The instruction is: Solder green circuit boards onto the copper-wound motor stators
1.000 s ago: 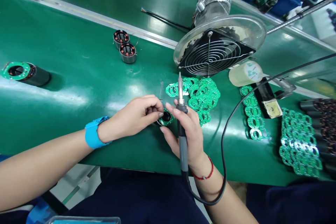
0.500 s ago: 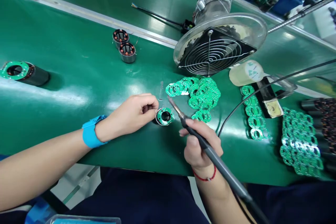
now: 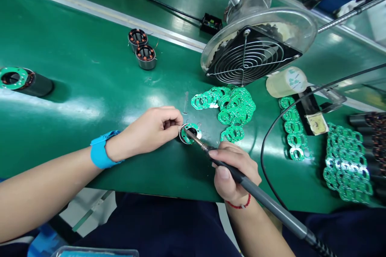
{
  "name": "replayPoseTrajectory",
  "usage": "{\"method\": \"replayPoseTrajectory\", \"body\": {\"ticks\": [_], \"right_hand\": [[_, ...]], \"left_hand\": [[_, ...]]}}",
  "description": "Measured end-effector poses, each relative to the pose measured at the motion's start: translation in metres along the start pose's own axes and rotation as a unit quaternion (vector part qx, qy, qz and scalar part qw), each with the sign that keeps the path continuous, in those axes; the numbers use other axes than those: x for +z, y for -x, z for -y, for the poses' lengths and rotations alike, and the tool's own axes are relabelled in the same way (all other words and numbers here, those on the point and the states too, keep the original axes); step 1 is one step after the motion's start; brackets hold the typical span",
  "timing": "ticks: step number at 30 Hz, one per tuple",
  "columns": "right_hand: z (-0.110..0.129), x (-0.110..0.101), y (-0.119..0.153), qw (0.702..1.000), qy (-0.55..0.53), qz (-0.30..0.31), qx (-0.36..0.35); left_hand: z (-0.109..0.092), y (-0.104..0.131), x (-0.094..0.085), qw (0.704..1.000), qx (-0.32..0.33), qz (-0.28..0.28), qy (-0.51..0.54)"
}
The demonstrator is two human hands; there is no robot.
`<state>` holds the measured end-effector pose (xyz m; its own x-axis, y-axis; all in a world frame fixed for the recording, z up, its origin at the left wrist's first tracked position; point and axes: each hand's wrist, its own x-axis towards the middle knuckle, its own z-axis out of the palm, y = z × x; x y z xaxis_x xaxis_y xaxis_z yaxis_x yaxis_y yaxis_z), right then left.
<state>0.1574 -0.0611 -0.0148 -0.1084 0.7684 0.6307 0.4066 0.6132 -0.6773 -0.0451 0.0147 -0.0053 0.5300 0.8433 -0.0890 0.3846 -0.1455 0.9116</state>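
A board-topped motor stator [image 3: 194, 127] sits on the near middle of the green bench [image 3: 78, 60]. The left hand [image 3: 150, 130] has thumb and forefinger together at the stator's left rim (whether on a wire, I cannot tell); the right hand [image 3: 237, 168] clamps a soldering iron [image 3: 267, 196] by its handle. The stator is probably stiff and weighty, its board fragile: best held by the casing's side.

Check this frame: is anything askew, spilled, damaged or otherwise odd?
Two mild oddities. The far-left green board appears shifted sideways on its dark cylinder, exposing windings along one edge. Beyond the right hand, the loose boards lie in an uneven heap, whereas the boards farther right form rows. No obvious spill or breakage.
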Motion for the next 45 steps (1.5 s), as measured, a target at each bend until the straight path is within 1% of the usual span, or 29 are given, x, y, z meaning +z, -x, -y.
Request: {"method": "replayPoseTrajectory", "body": {"ticks": [6,8,11,12,13,14,15,16,17,18,19,20,22,24,26,27,28,29,30,31,33,34,35,36,38,40,41,43,45], "right_hand": [[-0.007,0.002,0.008,1.0,0.013,-0.024,0.0],[-0.01,0.004,0.008,0.999,0.031,-0.001,0.019],[-0.012,0.007,0.005,0.993,0.07,0.076,0.051],[-0.012,0.007,0.005,0.992,0.075,0.086,0.054],[-0.012,0.007,0.004,0.992,0.076,0.081,0.058],[-0.012,0.007,0.004,0.994,0.072,0.054,0.06],[-0.013,0.007,0.004,0.996,0.068,0.012,0.059],[-0.013,0.006,0.004,0.995,0.066,-0.034,0.06],[-0.014,0.006,0.003,0.994,0.063,-0.074,0.057],[-0.014,0.006,0.002,0.991,0.062,-0.105,0.058],[-0.015,0.007,0.0,0.988,0.063,-0.124,0.062],[-0.015,0.007,-0.001,0.985,0.071,-0.137,0.073],[-0.014,0.007,-0.003,0.979,0.102,-0.152,0.092],[-0.012,0.007,-0.004,0.975,0.123,-0.157,0.1],[-0.012,0.006,-0.003,0.978,0.113,-0.148,0.088],[-0.012,0.005,-0.002,0.981,0.102,-0.14,0.081],[-0.012,0.004,-0.002,0.984,0.093,-0.133,0.076],[-0.012,0.004,-0.001,0.986,0.086,-0.127,0.072],[-0.013,0.004,0.0,0.987,0.077,-0.12,0.072],[-0.013,0.004,0.0,0.988,0.068,-0.117,0.071],[-0.012,0.004,-0.001,0.989,0.052,-0.121,0.069],[-0.012,0.003,-0.002,0.988,0.049,-0.124,0.071],[-0.011,0.002,-0.002,0.988,0.053,-0.121,0.077],[-0.01,0.001,-0.003,0.988,0.062,-0.114,0.087],[-0.009,-0.005,-0.005,0.986,0.082,-0.075,0.124],[-0.011,-0.013,-0.006,0.98,0.104,-0.035,0.166],[-0.012,-0.017,-0.005,0.976,0.118,-0.021,0.184],[-0.017,-0.027,-0.002,0.963,0.162,-0.002,0.215],[-0.022,-0.037,0.003,0.947,0.216,0.023,0.237]], "left_hand": [[0.001,0.002,0.001,0.999,0.027,-0.005,-0.031],[0.002,0.002,-0.001,0.998,0.039,0.002,-0.054],[0.002,0.003,-0.002,0.993,0.066,-0.005,-0.101],[0.002,0.004,-0.001,0.99,0.085,-0.016,-0.115],[0.002,0.005,0.001,0.985,0.113,-0.025,-0.13],[0.002,0.006,0.004,0.977,0.149,-0.026,-0.15],[0.002,0.006,0.008,0.965,0.188,-0.015,-0.18],[0.002,0.006,0.011,0.95,0.218,0.015,-0.222],[0.002,0.005,0.013,0.931,0.24,0.049,-0.271],[0.002,0.004,0.013,0.916,0.238,0.065,-0.316],[0.001,0.003,0.011,0.906,0.221,0.074,-0.355],[0.001,0.003,0.005,0.898,0.192,0.068,-0.389],[-0.001,0.006,-0.015,0.886,0.105,0.02,-0.451],[-0.002,0.015,-0.042,0.856,-0.011,-0.073,-0.511],[0.001,0.025,-0.07,0.799,-0.138,-0.188,-0.555],[0.004,0.029,-0.081,0.77,-0.187,-0.242,-0.56],[0.007,0.03,-0.09,0.755,-0.205,-0.278,-0.557],[0.011,0.028,-0.095,0.752,-0.208,-0.306,-0.546],[0.014,0.024,-0.097,0.764,-0.19,-0.318,-0.528],[0.018,0.018,-0.096,0.788,-0.159,-0.311,-0.507],[0.024,0.002,-0.089,0.841,-0.093,-0.26,-0.465],[0.027,-0.006,-0.083,0.862,-0.07,-0.225,-0.449],[0.029,-0.012,-0.078,0.875,-0.057,-0.201,-0.437],[0.03,-0.017,-0.073,0.882,-0.052,-0.191,-0.428],[0.031,-0.02,-0.066,0.881,-0.05,-0.208,-0.421],[0.031,-0.017,-0.063,0.877,-0.029,-0.226,-0.423],[0.031,-0.014,-0.061,0.878,-0.01,-0.224,-0.423],[0.03,-0.008,-0.056,0.891,0.032,-0.186,-0.413],[0.026,0.0,-0.045,0.907,0.074,-0.125,-0.396]]}}
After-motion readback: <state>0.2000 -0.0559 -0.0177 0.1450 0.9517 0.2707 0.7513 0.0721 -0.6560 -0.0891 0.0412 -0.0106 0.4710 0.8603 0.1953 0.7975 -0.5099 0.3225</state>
